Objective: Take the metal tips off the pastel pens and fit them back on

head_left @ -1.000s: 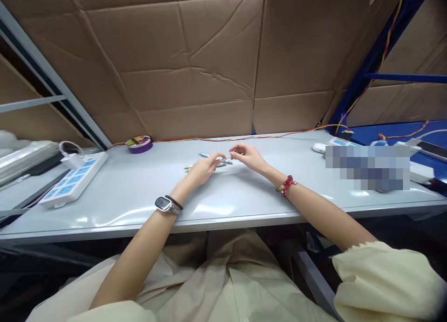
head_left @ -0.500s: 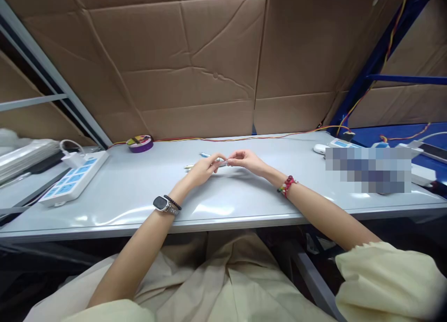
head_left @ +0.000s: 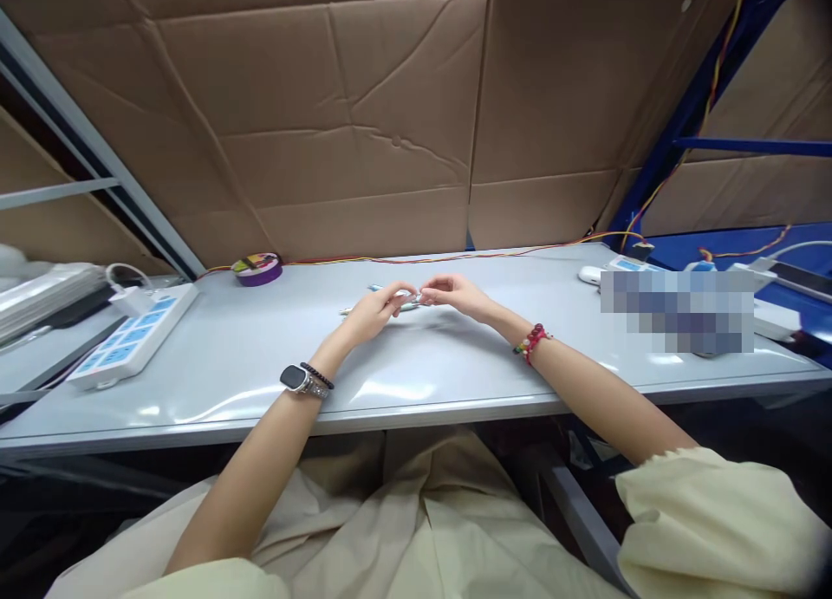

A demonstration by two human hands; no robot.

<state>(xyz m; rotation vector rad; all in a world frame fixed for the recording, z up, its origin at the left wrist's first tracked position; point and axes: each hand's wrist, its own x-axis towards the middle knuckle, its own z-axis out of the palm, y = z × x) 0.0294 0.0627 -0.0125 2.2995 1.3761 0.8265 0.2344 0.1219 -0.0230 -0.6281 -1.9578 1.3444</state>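
My left hand [head_left: 372, 313], wearing a watch and a dark beaded band at the wrist, is over the middle of the table [head_left: 416, 356]. Its thumb and fingers are pinched on something small and shiny that I cannot make out. Facing it, my right hand [head_left: 460, 296] is pinched too, its fingertips almost meeting the left ones at that spot. A slim blue pen-like stick [head_left: 375, 287] lies just beyond my left hand, partly hidden by it. Another slim, light pen-like piece [head_left: 409, 306] shows under the fingers.
A purple roll of tape [head_left: 258, 272] lies at the back left. A white power strip [head_left: 133, 339] with a plugged-in charger stands at the left. On the right are a white mouse [head_left: 589, 275] and a blurred-out patch. Thin red and yellow wires [head_left: 416, 259] run along the cardboard wall [head_left: 364, 174].
Both hands stay at nearly the same place, with small finger movements. The fingertips have shifted slightly around the small piece. The whole view has moved a little.
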